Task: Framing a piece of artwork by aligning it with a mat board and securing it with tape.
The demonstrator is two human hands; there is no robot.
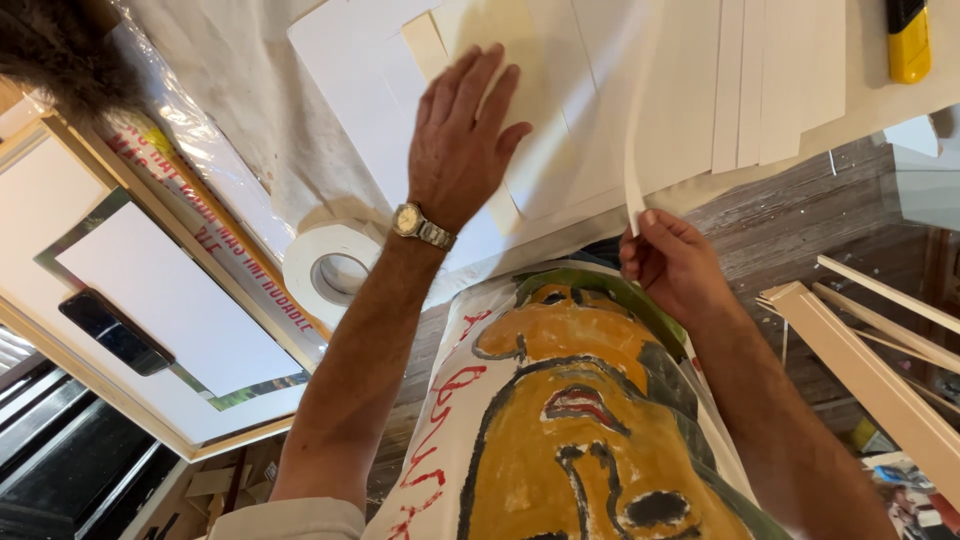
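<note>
Left hand (462, 140) flat, fingers spread; right hand (668, 262) pinched.

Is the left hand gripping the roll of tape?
No, the left hand lies flat on white card sheets; the tape roll sits untouched.

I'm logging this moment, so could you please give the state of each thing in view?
Left hand: flat, pressing on the white boards.
Right hand: pinching a thin white strip, lifted off the boards.
Tape roll: lying flat, untouched.
Yellow knife: lying idle.
Phone: screen dark.
</note>
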